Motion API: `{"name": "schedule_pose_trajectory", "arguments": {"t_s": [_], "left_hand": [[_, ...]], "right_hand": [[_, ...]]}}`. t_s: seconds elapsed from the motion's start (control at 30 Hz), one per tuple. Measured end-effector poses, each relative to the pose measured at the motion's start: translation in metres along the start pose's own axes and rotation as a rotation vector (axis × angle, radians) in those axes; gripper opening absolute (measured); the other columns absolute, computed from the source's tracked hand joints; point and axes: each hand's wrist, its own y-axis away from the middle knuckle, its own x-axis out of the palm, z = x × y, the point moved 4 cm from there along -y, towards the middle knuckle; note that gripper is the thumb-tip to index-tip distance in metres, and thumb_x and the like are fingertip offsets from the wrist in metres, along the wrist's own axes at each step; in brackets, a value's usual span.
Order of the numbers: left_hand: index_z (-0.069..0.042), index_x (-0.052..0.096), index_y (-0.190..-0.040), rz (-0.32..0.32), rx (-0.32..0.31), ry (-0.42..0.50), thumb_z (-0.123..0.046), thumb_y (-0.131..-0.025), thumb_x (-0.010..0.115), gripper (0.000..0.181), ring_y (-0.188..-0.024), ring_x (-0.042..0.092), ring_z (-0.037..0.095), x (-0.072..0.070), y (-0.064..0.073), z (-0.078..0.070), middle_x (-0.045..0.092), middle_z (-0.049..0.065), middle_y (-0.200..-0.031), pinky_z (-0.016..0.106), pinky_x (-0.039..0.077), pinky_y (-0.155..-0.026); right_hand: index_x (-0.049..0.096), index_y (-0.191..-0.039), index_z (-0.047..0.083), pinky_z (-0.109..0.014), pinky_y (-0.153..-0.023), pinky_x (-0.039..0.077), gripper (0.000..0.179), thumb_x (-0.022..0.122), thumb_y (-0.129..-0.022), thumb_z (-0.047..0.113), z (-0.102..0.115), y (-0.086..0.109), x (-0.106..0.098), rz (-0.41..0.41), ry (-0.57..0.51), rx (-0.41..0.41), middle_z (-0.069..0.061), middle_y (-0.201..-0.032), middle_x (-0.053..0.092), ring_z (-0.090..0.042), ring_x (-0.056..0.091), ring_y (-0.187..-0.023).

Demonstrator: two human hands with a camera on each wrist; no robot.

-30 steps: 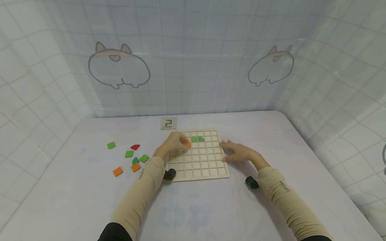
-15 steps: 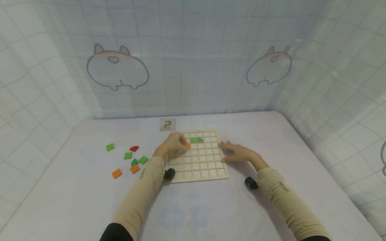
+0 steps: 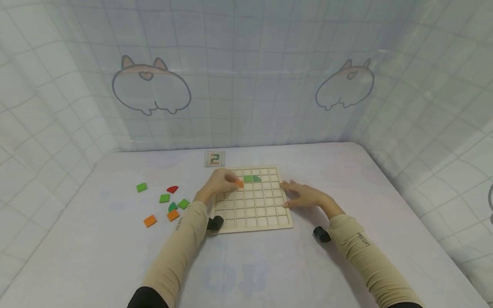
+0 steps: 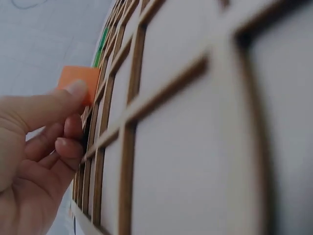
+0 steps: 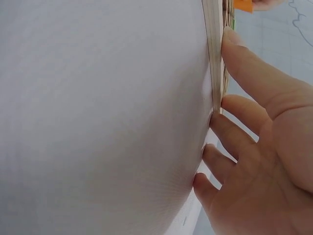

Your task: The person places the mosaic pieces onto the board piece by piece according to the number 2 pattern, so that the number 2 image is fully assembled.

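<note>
A wooden grid board (image 3: 250, 212) lies on the white-covered table, with a green square tile (image 3: 248, 178) and a green quarter-circle tile (image 3: 256, 178) in its upper cells. Over the board's upper left, my left hand (image 3: 220, 181) pinches an orange square tile (image 4: 79, 78) between thumb and fingers. In the left wrist view that tile stands tilted against the grid strips. My right hand (image 3: 304, 195) rests at the board's right edge. Its thumb and fingertips touch the rim in the right wrist view, the fingers extended or only slightly bent.
Left of the board lie several loose tiles: green squares (image 3: 164, 198), orange squares (image 3: 150, 220), a red quarter circle (image 3: 172, 189) and a green one (image 3: 173, 207). Behind the board is a small pattern card (image 3: 214, 158). Grid-patterned curtains (image 3: 254, 85) stand around the table.
The left hand stays at nearly the same cell, with its fingers and the orange tile shifting slightly. The right hand holds its place at the board's edge.
</note>
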Motion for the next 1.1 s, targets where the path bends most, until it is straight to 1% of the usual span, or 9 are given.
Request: {"name": "schedule_pose_trajectory", "arguments": {"t_s": [0.07,0.2,0.27,0.4,0.5,0.73,0.8,0.97,1.1], "left_hand": [[-0.002,0.071,-0.100,-0.016,-0.035,0.032,-0.014,-0.083,0.070,0.021,-0.104,0.058,0.030,-0.002,-0.002,0.004,0.065,0.014,-0.110,0.043,0.048,-0.090],[-0.001,0.069,-0.104,-0.039,-0.088,0.075,-0.017,-0.088,0.065,0.023,-0.110,0.055,0.032,-0.004,-0.007,0.011,0.062,0.016,-0.115,0.044,0.046,-0.093],[0.000,0.068,-0.106,-0.045,-0.096,0.077,-0.015,-0.088,0.064,0.024,-0.111,0.055,0.032,-0.005,-0.010,0.012,0.062,0.016,-0.116,0.044,0.046,-0.093],[0.002,0.068,-0.104,-0.077,-0.087,0.081,-0.012,-0.086,0.066,0.023,-0.104,0.057,0.032,-0.005,-0.013,0.011,0.063,0.018,-0.113,0.042,0.049,-0.087],[0.003,0.069,-0.102,-0.098,-0.083,0.072,-0.013,-0.085,0.067,0.023,-0.101,0.058,0.031,-0.005,-0.014,0.011,0.063,0.018,-0.112,0.041,0.050,-0.084],[0.002,0.067,-0.105,-0.073,-0.123,0.053,-0.013,-0.082,0.071,0.028,-0.105,0.057,0.032,-0.005,-0.012,0.012,0.062,0.018,-0.113,0.042,0.048,-0.090],[0.002,0.068,-0.104,-0.067,-0.116,0.037,-0.012,-0.081,0.072,0.027,-0.104,0.058,0.032,-0.004,-0.013,0.012,0.063,0.018,-0.112,0.042,0.049,-0.089],[0.002,0.070,-0.102,-0.054,-0.072,-0.020,-0.014,-0.082,0.072,0.025,-0.102,0.060,0.032,0.001,-0.019,0.010,0.066,0.018,-0.107,0.041,0.050,-0.087],[0.002,0.071,-0.098,-0.061,-0.077,-0.042,-0.016,-0.083,0.072,0.024,-0.101,0.062,0.032,0.004,-0.019,0.005,0.068,0.017,-0.104,0.041,0.051,-0.086]], "right_hand": [[0.029,-0.148,0.010,-0.058,-0.111,0.007,0.077,0.067,-0.086,0.036,0.001,0.000,0.000,0.003,-0.003,-0.002,-0.015,-0.154,0.020,-0.039,0.006,-0.142],[0.029,-0.148,0.011,-0.057,-0.111,0.007,0.078,0.067,-0.085,0.036,0.000,0.000,0.001,0.010,-0.011,0.001,-0.014,-0.154,0.020,-0.038,0.006,-0.142],[0.029,-0.148,0.010,-0.058,-0.111,0.008,0.078,0.067,-0.085,0.037,0.000,0.000,0.001,0.008,-0.010,-0.002,-0.014,-0.154,0.020,-0.038,0.006,-0.142],[0.029,-0.148,0.011,-0.059,-0.111,0.008,0.078,0.067,-0.085,0.037,0.000,0.000,-0.001,0.004,-0.001,0.003,-0.014,-0.154,0.020,-0.038,0.007,-0.142],[0.029,-0.148,0.011,-0.059,-0.110,0.008,0.078,0.067,-0.085,0.037,0.001,0.000,-0.001,0.005,-0.001,0.008,-0.013,-0.154,0.020,-0.038,0.007,-0.142],[0.029,-0.148,0.010,-0.059,-0.111,0.006,0.077,0.067,-0.086,0.036,0.001,0.000,-0.001,0.005,-0.002,-0.003,-0.013,-0.154,0.020,-0.037,0.006,-0.142],[0.029,-0.148,0.010,-0.059,-0.110,0.006,0.077,0.067,-0.086,0.035,0.002,0.000,-0.001,0.004,-0.001,-0.007,-0.014,-0.154,0.020,-0.038,0.007,-0.142],[0.029,-0.147,0.008,-0.059,-0.110,0.008,0.077,0.067,-0.086,0.034,0.001,0.000,-0.001,0.002,-0.003,-0.006,-0.015,-0.154,0.020,-0.039,0.007,-0.142],[0.029,-0.148,0.009,-0.059,-0.111,0.007,0.077,0.067,-0.086,0.035,0.000,0.000,-0.001,0.004,-0.005,-0.003,-0.014,-0.154,0.020,-0.038,0.007,-0.142]]}}
